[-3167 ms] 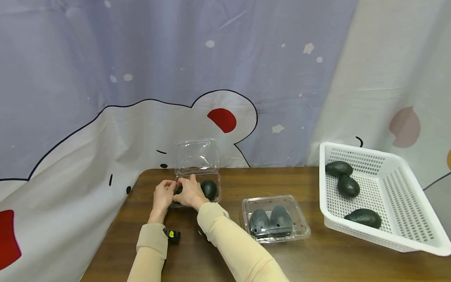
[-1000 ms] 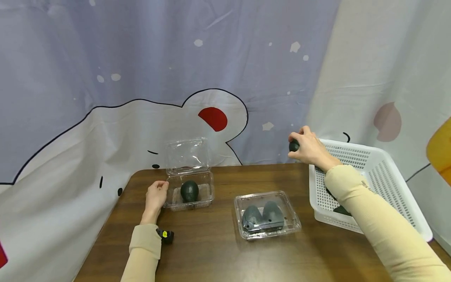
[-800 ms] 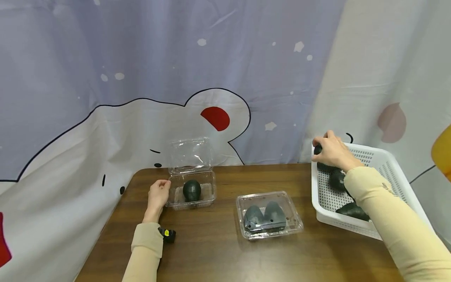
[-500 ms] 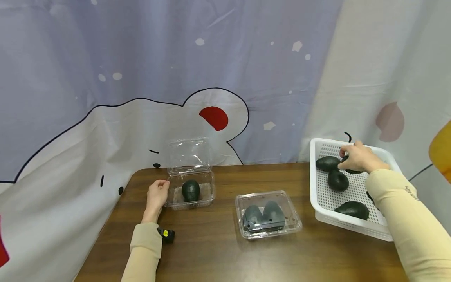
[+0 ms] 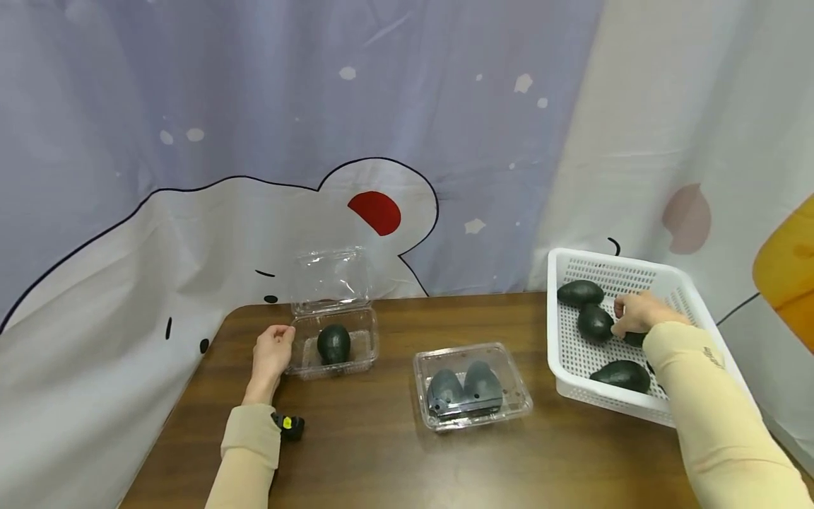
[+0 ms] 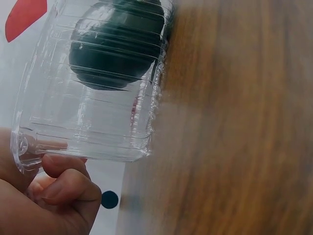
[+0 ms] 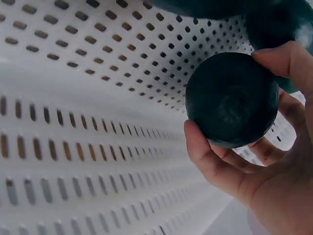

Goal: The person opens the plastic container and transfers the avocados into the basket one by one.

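My left hand [image 5: 272,350] pinches the left edge of an open clear plastic clamshell [image 5: 367,326], thumb and curled fingers at its rim in the left wrist view. One dark green avocado [image 5: 333,344] lies in that clamshell, seen through the wall in the left wrist view. At the right, my right hand [image 5: 645,313] reaches down into a white perforated basket [image 5: 555,322]. Its fingers curl round an avocado [image 7: 232,100], blunt end facing the wrist camera. Beside it in the basket lie an upper-left avocado [image 5: 581,293], a middle one [image 5: 596,324] and a front one [image 5: 621,375].
A closed clear clamshell [image 5: 514,387] with two avocados [image 5: 482,387] inside stands mid-table, between the open clamshell and the basket. The open clamshell's lid [image 5: 331,276] leans up against the printed curtain [image 5: 483,141] behind the wooden table [image 5: 356,452].
My right hand has carried an avocado from the left clamshell over the basket's rim and lowered it inside. My left hand stays at the clamshell's edge, while the head view has shifted slightly.
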`<state>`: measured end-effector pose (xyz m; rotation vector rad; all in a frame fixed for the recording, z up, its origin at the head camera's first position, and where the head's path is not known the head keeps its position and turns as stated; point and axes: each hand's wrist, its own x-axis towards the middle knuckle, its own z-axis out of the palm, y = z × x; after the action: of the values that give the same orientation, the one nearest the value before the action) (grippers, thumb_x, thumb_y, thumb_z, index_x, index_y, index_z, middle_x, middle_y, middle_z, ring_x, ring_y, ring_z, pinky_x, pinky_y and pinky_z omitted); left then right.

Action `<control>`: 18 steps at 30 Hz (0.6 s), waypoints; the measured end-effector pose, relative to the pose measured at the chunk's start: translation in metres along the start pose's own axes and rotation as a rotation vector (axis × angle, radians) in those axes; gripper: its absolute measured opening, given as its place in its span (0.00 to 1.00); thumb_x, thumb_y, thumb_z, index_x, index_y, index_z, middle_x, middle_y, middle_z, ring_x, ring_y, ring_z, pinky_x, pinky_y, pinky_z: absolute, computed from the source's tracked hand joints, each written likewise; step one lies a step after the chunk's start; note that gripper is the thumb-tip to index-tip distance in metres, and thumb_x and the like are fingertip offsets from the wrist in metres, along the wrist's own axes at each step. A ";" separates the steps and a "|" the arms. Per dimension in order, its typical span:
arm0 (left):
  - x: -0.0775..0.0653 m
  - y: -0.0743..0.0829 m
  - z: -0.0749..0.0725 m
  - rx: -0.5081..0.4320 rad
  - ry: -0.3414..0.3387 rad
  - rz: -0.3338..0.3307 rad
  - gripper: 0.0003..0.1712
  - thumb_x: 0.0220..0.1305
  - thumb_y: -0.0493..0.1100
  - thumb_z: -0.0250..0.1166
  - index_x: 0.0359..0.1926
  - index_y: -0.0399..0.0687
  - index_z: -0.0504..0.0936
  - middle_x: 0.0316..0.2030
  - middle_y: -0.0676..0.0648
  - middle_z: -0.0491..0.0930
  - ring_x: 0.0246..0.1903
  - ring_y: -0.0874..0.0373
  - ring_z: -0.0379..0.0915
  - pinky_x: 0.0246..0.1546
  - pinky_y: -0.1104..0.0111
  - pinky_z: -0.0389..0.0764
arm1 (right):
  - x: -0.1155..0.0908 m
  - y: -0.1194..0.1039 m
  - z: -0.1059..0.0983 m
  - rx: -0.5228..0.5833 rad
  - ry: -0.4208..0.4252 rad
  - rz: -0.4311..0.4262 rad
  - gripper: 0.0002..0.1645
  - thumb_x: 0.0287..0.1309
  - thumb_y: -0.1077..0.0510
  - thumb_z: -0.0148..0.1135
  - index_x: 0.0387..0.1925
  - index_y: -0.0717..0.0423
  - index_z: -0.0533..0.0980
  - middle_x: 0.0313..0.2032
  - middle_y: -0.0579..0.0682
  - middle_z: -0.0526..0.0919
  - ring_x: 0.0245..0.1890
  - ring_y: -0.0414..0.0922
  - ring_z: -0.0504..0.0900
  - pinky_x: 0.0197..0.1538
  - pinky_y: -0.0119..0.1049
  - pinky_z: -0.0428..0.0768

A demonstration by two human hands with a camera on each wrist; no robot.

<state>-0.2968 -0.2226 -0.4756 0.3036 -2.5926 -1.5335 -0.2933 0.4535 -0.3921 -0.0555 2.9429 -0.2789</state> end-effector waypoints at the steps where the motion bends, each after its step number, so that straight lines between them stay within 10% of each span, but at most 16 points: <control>1: 0.000 0.000 0.000 0.002 0.003 -0.002 0.24 0.77 0.49 0.48 0.61 0.34 0.69 0.52 0.33 0.71 0.46 0.42 0.67 0.41 0.54 0.71 | 0.001 0.001 0.002 0.007 -0.007 0.001 0.18 0.35 0.57 0.71 0.29 0.57 0.72 0.29 0.59 0.69 0.33 0.57 0.68 0.33 0.46 0.69; 9: 0.000 0.000 0.002 0.001 0.000 0.007 0.23 0.77 0.49 0.49 0.60 0.35 0.70 0.52 0.33 0.72 0.45 0.44 0.68 0.40 0.56 0.71 | 0.003 0.009 0.013 0.039 0.021 -0.005 0.19 0.34 0.57 0.72 0.30 0.58 0.74 0.30 0.61 0.68 0.37 0.60 0.64 0.34 0.47 0.68; 12: 0.001 -0.001 0.001 0.004 -0.001 0.010 0.23 0.77 0.49 0.48 0.61 0.34 0.70 0.52 0.33 0.72 0.46 0.43 0.68 0.41 0.55 0.71 | 0.001 0.008 0.009 0.080 -0.024 0.009 0.35 0.37 0.53 0.75 0.48 0.65 0.73 0.41 0.74 0.67 0.45 0.69 0.63 0.42 0.61 0.72; 18: 0.002 -0.002 -0.001 0.005 -0.018 -0.001 0.24 0.78 0.49 0.47 0.62 0.35 0.69 0.56 0.31 0.70 0.50 0.41 0.68 0.45 0.52 0.71 | -0.006 0.000 -0.005 0.197 -0.140 0.086 0.74 0.35 0.39 0.80 0.72 0.65 0.45 0.63 0.87 0.37 0.62 0.82 0.38 0.55 0.80 0.46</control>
<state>-0.2980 -0.2247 -0.4772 0.2928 -2.6104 -1.5373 -0.2882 0.4547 -0.3864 0.0752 2.7556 -0.5269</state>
